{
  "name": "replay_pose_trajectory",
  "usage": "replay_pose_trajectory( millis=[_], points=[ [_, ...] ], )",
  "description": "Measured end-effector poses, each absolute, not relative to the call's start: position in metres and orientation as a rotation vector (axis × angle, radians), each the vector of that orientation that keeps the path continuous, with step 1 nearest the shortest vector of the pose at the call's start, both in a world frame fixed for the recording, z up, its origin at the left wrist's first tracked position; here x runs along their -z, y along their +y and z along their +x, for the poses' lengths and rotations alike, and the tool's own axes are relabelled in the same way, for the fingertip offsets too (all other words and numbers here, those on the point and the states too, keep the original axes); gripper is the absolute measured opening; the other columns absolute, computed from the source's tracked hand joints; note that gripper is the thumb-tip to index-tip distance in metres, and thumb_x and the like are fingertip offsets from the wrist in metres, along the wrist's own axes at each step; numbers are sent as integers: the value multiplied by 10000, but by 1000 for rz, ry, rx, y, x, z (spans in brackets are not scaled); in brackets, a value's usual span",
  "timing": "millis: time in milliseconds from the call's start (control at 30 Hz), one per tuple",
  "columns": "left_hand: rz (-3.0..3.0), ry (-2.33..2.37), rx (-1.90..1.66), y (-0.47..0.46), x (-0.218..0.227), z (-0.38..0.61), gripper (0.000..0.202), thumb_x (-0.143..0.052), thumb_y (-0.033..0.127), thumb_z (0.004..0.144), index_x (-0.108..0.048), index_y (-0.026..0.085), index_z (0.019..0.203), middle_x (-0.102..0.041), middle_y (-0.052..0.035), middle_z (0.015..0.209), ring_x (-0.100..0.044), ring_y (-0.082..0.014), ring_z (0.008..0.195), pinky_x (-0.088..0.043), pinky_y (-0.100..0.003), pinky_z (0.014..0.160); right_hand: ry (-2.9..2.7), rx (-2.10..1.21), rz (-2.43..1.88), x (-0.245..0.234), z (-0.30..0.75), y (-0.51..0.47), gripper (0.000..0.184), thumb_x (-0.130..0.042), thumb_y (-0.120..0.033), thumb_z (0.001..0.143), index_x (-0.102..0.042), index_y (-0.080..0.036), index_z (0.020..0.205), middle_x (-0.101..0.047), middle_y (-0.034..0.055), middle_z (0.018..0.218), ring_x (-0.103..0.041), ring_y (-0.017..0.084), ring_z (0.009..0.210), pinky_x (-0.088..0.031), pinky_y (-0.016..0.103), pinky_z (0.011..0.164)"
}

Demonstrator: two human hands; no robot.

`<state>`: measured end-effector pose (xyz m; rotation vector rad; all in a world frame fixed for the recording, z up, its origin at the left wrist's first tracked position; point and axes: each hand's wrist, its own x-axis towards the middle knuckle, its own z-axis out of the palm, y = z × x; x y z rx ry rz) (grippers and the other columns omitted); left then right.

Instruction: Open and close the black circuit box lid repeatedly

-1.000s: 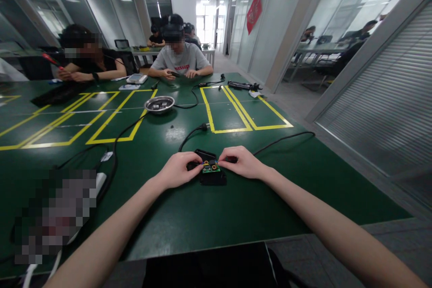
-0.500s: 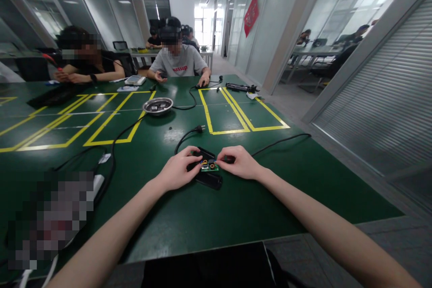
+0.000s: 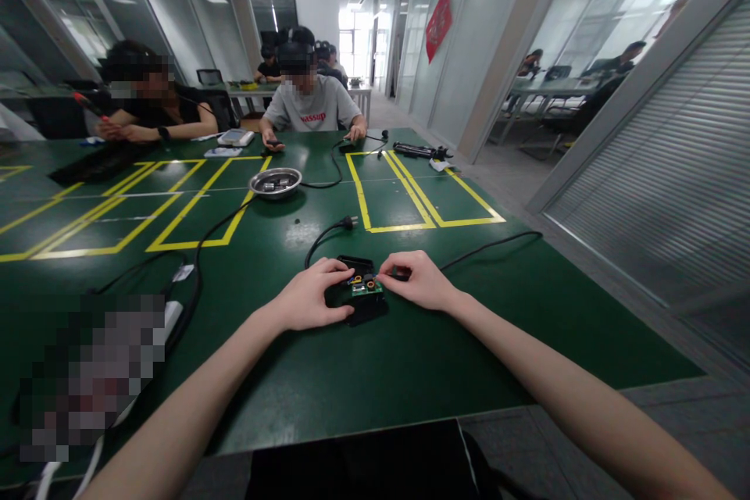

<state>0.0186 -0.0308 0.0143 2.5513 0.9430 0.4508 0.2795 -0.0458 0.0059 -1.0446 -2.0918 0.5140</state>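
Observation:
A small green circuit board (image 3: 366, 288) with copper coils sits in a black plastic casing (image 3: 362, 306) on the green table (image 3: 363, 375), near the front edge. My left hand (image 3: 308, 298) lies on the casing's left side, fingers curled around it. My right hand (image 3: 417, 281) pinches the board's right end and a dark cable piece with thumb and forefinger. A second black casing part (image 3: 355, 261) lies just behind the board.
A black power cord with plug (image 3: 347, 223) runs behind my hands, another cable (image 3: 492, 244) to the right. A metal bowl (image 3: 275, 181) stands mid-table among yellow tape lines. Two seated people (image 3: 310, 98) work at the far side. A white power strip (image 3: 172, 315) lies left.
My left hand has slid onto the casing's left side and the casing has turned slightly. The person opposite has moved both hands apart on the table.

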Motion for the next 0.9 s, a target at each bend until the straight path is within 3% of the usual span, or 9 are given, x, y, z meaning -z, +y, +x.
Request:
replay_pose_trajectory(
  millis=[167,367,633,900],
  points=[
    [2564,937,-453,-31,-18,19,679,-819,464,753,-655,200,1356,-662,-112,1316,-590,-304,1190,-499,-453,1064,-2101,-502,-1064,-2,277,-45,132,-666,-224,878,-709,-167,767,-701,14,705,-567,115,589,-423,240,591],
    [2511,933,-512,-28,-16,16,747,-871,444,712,-634,216,1383,-697,-82,1298,-591,-271,1140,-535,-410,1008,-2087,-429,-1082,1,276,-45,126,-665,-224,891,-710,-175,784,-722,27,754,-609,134,639,-443,250,625],
    [2526,1043,-464,-33,-16,22,623,-776,327,789,-648,175,1380,-686,-103,1354,-598,-273,1154,-539,-423,1027,-2179,-507,-1112,7,275,-41,72,-701,-189,872,-720,-180,802,-734,18,763,-644,139,661,-456,244,634],
    [2582,1141,-501,-38,-12,27,504,-679,314,875,-666,180,1361,-711,-94,1316,-625,-264,1098,-550,-414,1011,-2239,-315,-1069,12,273,-39,97,-678,-195,924,-723,-191,838,-726,36,822,-655,157,715,-460,258,664]
  ],
)
